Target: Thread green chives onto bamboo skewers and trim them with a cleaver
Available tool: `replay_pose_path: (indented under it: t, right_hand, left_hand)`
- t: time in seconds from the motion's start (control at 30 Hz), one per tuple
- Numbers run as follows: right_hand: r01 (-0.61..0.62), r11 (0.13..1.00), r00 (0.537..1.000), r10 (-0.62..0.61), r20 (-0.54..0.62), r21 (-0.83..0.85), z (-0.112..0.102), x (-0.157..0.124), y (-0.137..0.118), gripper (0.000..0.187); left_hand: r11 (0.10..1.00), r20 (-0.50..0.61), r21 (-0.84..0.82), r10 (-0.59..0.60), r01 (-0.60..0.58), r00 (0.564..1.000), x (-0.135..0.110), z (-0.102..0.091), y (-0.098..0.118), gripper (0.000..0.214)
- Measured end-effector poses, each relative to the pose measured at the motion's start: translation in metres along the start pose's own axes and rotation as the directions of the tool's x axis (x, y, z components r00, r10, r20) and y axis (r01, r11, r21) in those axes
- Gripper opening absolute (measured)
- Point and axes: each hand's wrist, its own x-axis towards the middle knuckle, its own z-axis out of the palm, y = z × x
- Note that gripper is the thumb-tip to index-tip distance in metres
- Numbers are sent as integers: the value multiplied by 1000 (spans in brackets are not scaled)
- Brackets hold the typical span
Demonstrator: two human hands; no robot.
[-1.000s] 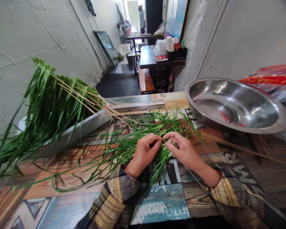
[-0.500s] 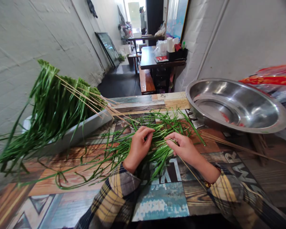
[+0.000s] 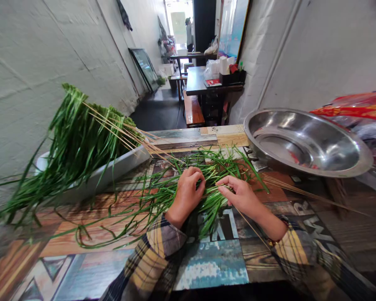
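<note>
Loose green chives (image 3: 175, 188) lie spread over the patterned table (image 3: 213, 263) in front of me. My left hand (image 3: 188, 194) rests on the pile with its fingers curled into the stalks. My right hand (image 3: 241, 194) pinches a thin bamboo skewer (image 3: 249, 223) that runs back under my wrist, its tip among the chives. At the left a white tray (image 3: 113, 169) holds chives threaded on skewers (image 3: 78, 142), their sticks pointing toward the middle of the table.
A large steel basin (image 3: 303, 142) sits at the right, with several bare skewers (image 3: 301, 192) beside it. Red-printed plastic bags (image 3: 363, 110) lie at the far right. Dark tables and a bench (image 3: 192, 108) stand down the aisle, and a person (image 3: 188, 31) is far back.
My left hand has left the skewer tip, moved a little left and forward, and curled onto the chive pile. My right hand has stayed put, holding the skewer.
</note>
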Motion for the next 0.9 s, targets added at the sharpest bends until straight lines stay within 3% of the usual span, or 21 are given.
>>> replay_pose_path:
  t: [0.23, 0.9]
  right_hand:
    - [36, 999, 999, -37, -18, -9, -1, -1, -4, 19]
    - [80, 997, 997, -80, -23, -6, -2, -2, -6, 23]
  left_hand:
    - [961, 53, -245, -120, 130, 991, -3, 3, 7, 15]
    - [942, 14, -319, -104, 103, 994, -3, 1, 17, 11]
